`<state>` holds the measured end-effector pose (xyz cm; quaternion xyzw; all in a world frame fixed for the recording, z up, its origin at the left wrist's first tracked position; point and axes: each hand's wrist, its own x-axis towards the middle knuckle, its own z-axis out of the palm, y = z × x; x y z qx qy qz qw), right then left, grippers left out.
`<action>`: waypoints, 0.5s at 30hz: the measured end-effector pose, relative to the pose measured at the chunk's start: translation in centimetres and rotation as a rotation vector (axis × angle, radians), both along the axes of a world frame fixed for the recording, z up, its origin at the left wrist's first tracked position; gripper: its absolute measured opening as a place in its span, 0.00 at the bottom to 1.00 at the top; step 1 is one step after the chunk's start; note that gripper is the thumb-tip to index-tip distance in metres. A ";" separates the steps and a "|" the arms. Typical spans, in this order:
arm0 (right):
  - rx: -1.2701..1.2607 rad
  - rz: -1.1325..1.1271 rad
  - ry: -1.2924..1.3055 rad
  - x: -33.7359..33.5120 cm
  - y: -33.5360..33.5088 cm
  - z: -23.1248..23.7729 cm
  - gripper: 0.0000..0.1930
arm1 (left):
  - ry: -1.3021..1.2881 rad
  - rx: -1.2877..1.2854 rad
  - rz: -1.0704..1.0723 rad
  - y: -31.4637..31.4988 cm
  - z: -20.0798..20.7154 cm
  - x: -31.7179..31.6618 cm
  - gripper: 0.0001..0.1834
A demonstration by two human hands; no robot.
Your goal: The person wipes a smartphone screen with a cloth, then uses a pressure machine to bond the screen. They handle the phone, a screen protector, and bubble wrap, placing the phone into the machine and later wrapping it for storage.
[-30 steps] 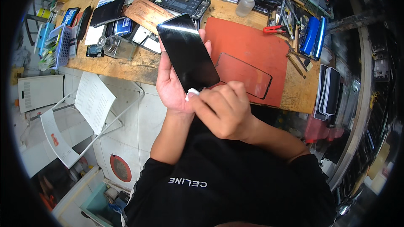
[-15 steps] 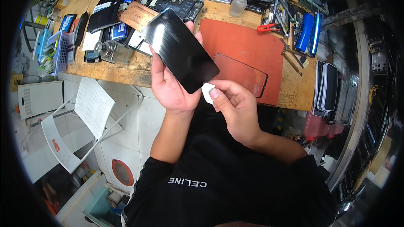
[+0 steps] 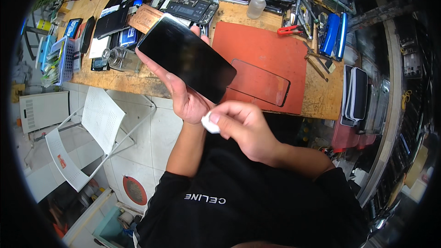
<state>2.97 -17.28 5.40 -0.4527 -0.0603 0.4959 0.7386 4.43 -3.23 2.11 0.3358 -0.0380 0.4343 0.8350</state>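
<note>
Left hand (image 3: 186,103): partly open, palm up, cradling a black-faced phone (image 3: 187,56)
Right hand (image 3: 243,129): thumb and fingers pinching a white wad (image 3: 211,124)
Phone: across the left palm, ahead and left of the right hand
Orange mat (image 3: 252,36): beyond the right hand, under a black-edged panel (image 3: 259,82)

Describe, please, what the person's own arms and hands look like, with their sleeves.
The left grip and right grip are ungloved human hands. The left forearm and right forearm are bare. The short left sleeve and right sleeve are black, the left edged in white.
</note>
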 end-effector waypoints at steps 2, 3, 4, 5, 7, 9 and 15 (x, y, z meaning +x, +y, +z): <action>0.089 0.119 -0.077 -0.5 -0.2 0.3 0.08 | 0.017 -0.040 -0.021 0.1 -0.1 0.1 0.41; 0.049 0.156 -0.148 -0.7 -0.3 0.4 0.07 | -0.008 -0.180 -0.080 0.2 -0.1 0.2 0.38; -0.017 0.102 -0.304 -0.7 -0.4 0.4 0.07 | -0.014 -0.307 -0.139 0.4 -0.1 0.1 0.35; -0.057 0.059 -0.446 -0.7 -0.5 0.3 0.07 | -0.035 -0.420 -0.199 0.7 -0.1 -0.1 0.33; -0.089 0.001 -0.401 -0.3 -0.6 -0.3 0.06 | 0.008 -0.622 -0.289 1.2 -0.2 -0.5 0.29; -0.044 -0.041 -0.333 0.1 -0.6 -0.7 0.05 | -0.062 -0.669 -0.427 1.5 -0.4 -0.7 0.30; -0.197 -0.413 -1.424 0.5 1.3 -2.0 0.09 | -0.104 -0.666 -0.379 0.8 -0.9 -0.4 0.28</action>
